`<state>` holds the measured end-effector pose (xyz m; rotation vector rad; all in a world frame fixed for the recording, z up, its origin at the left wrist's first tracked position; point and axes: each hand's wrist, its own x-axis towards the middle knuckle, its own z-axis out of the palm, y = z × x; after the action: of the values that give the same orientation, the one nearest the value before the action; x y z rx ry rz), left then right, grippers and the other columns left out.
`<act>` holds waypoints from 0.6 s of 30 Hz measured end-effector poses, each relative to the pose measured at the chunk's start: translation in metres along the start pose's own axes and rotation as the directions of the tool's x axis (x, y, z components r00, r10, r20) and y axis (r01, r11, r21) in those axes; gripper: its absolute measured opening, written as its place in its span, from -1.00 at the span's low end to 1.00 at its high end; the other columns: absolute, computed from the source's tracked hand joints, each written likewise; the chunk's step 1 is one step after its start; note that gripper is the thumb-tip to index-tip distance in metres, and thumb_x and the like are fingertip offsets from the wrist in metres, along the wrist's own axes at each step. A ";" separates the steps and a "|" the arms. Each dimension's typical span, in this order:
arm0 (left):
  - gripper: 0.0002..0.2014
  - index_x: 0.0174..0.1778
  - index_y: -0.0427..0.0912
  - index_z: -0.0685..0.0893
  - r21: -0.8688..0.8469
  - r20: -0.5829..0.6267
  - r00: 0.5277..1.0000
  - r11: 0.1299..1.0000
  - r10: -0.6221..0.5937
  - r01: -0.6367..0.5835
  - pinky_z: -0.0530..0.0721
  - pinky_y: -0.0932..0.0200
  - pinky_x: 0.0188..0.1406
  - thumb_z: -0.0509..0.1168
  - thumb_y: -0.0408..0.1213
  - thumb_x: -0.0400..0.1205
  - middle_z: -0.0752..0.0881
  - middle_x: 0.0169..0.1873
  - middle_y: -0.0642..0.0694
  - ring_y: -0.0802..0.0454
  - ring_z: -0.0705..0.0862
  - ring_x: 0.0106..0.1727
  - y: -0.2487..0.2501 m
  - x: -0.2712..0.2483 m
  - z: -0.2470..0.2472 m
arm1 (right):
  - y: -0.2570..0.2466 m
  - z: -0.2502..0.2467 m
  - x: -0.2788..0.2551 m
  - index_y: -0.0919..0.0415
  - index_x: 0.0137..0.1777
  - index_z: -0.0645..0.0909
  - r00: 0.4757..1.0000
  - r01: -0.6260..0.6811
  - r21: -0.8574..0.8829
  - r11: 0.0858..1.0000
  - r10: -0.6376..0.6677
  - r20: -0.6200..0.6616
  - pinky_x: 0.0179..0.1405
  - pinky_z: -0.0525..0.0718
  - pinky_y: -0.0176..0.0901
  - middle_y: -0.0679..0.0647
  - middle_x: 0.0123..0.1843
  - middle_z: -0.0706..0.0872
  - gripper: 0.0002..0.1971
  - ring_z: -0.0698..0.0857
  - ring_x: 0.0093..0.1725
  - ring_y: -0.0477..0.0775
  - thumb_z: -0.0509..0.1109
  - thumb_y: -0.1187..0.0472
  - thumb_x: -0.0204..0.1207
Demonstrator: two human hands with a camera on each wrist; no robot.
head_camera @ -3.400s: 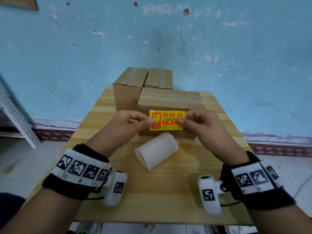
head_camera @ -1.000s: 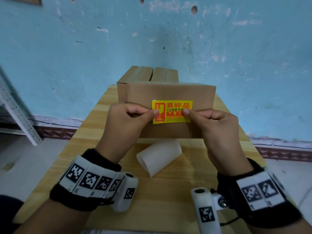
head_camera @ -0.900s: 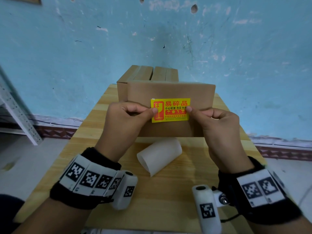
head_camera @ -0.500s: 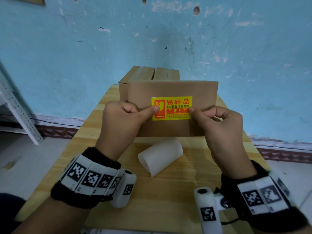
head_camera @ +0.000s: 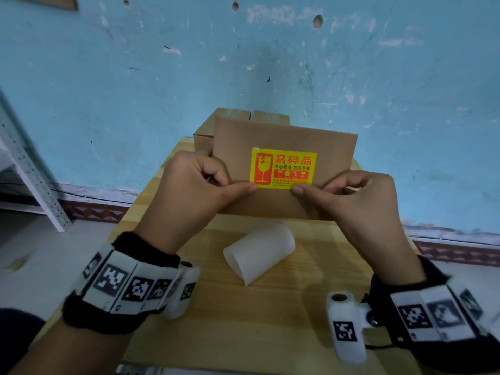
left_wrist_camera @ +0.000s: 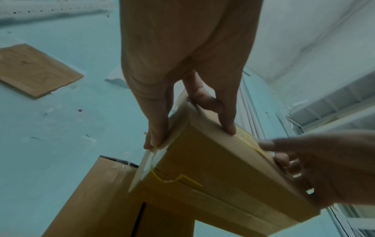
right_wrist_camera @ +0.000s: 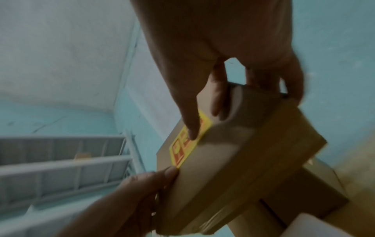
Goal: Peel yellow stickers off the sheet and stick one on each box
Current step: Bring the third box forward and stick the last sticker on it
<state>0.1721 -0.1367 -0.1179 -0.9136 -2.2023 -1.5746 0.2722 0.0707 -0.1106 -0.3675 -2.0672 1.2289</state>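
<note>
Wall: blue, chipped plaster is seen behind everything.
Table: a light wooden top is seen, carrying the boxes and the roll.
Rear boxes: two cardboard cartons are stood at the table's far edge, just behind the held one; no stickers are visible on them.
Held box: a flat cardboard carton is tipped up on edge, broad face toward the person. It is judged light and fairly stiff, though its panel may give under hard pressing; it is best gripped at the side edges.
Left hand: the box's left edge is clamped, fingers behind and thumb on the front at the sticker's lower left corner.
Right hand: the right edge is clasped likewise, thumb laid on the sticker's lower right corner.
Backing roll: a curled white sheet is laid on the table below the box, untouched; no stickers are visible on it from here.
Fragile sticker: a yellow label with red print is laid flat on the box face. It is thin and limp, and is judged best pressed from the middle outward.
</note>
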 end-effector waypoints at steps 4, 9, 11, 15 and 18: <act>-0.56 -0.70 -0.19 0.61 0.134 -0.071 0.997 0.990 0.043 -0.033 0.66 0.17 0.22 0.68 -0.15 0.34 0.76 -0.49 -0.13 0.36 0.75 -0.25 0.010 -0.009 0.014 | -0.015 0.004 -0.007 0.22 -0.47 0.67 0.994 -0.008 -0.162 0.987 -0.009 -0.105 -0.40 0.64 -0.15 0.03 -0.47 0.74 -0.34 0.72 -0.40 -0.11 0.63 -0.45 0.02; -0.56 -0.72 -0.11 0.59 0.236 -0.103 0.982 0.963 0.156 -0.128 0.56 0.49 -0.03 0.66 -0.15 0.36 0.88 -0.14 -0.03 0.26 0.74 0.27 0.020 -0.012 0.017 | -0.012 -0.005 -0.006 0.30 -0.52 0.65 0.985 -0.015 -0.152 0.988 -0.011 -0.170 -0.42 0.54 -0.18 0.09 -0.52 0.70 -0.30 0.68 -0.42 -0.03 0.60 -0.44 0.14; -0.55 -0.71 -0.16 0.58 0.239 -0.106 0.982 0.963 0.156 -0.127 0.56 0.44 -0.03 0.67 -0.19 0.36 0.86 0.00 -0.08 0.12 0.72 0.32 0.018 -0.011 0.016 | -0.007 -0.010 -0.006 0.27 -0.51 0.67 0.983 -0.001 -0.140 0.990 -0.025 -0.184 -0.37 0.50 -0.13 0.14 -0.51 0.71 -0.40 0.66 -0.42 0.03 0.48 -0.32 0.37; -0.47 -0.71 -0.24 0.52 0.144 -0.124 0.988 0.987 0.092 -0.073 0.54 0.27 0.01 0.63 -0.08 0.41 0.74 -0.44 -0.15 0.10 0.76 -0.23 0.018 -0.012 0.018 | -0.008 -0.018 0.000 0.18 -0.54 0.62 0.975 0.063 -0.190 0.980 -0.101 -0.197 -0.33 0.57 -0.12 0.05 -0.54 0.69 -0.46 0.68 -0.42 0.02 0.48 -0.27 0.41; -0.30 -0.79 -0.25 0.34 0.047 -0.225 0.974 0.999 0.018 -0.007 0.52 0.29 -0.14 0.58 0.05 0.44 0.34 -0.82 0.00 -0.03 0.35 -0.69 0.024 -0.014 0.022 | -0.015 -0.014 -0.004 0.17 -0.50 0.57 0.966 0.120 -0.263 0.957 -0.174 -0.191 -0.29 0.68 -0.05 0.04 -0.50 0.70 -0.40 0.72 -0.36 0.01 0.57 -0.40 0.24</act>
<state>0.2009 -0.1163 -0.1157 -0.6960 -2.0610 -1.5321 0.2867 0.0703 -0.0955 -0.4315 -2.0258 0.8050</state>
